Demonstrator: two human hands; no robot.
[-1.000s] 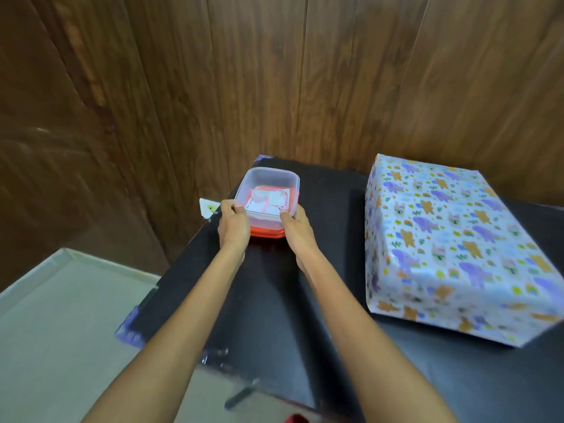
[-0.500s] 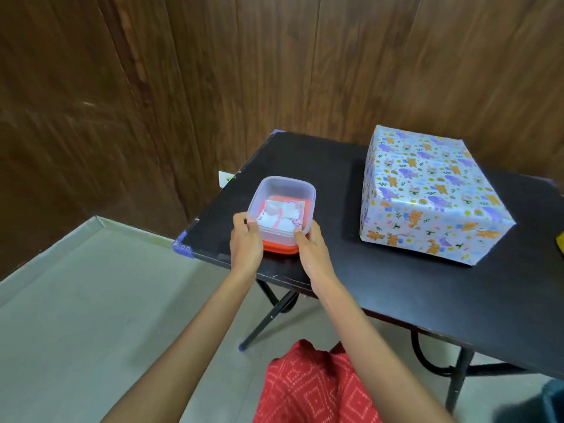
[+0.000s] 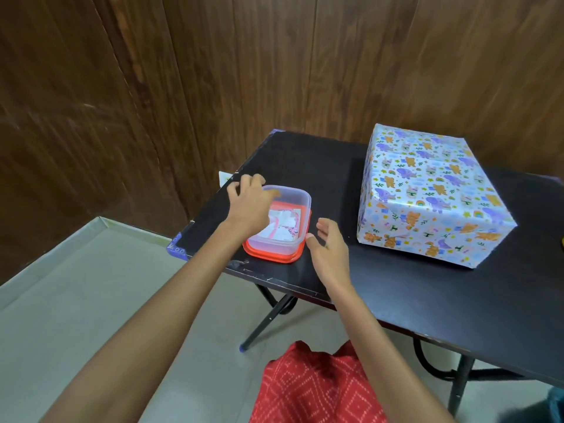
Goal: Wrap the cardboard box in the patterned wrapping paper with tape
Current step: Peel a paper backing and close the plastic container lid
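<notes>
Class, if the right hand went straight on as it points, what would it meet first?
The right hand would probably brush the plastic container; depth is unclear, it may pass alongside.

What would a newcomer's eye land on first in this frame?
The wrapped box, bright with cartoon animals, stands out on the right of the black table against the wooden wall. Next comes the clear plastic container with an orange base near the table's left front edge. The left hand is spread over its far left side and the right hand is open just beside it.
</notes>
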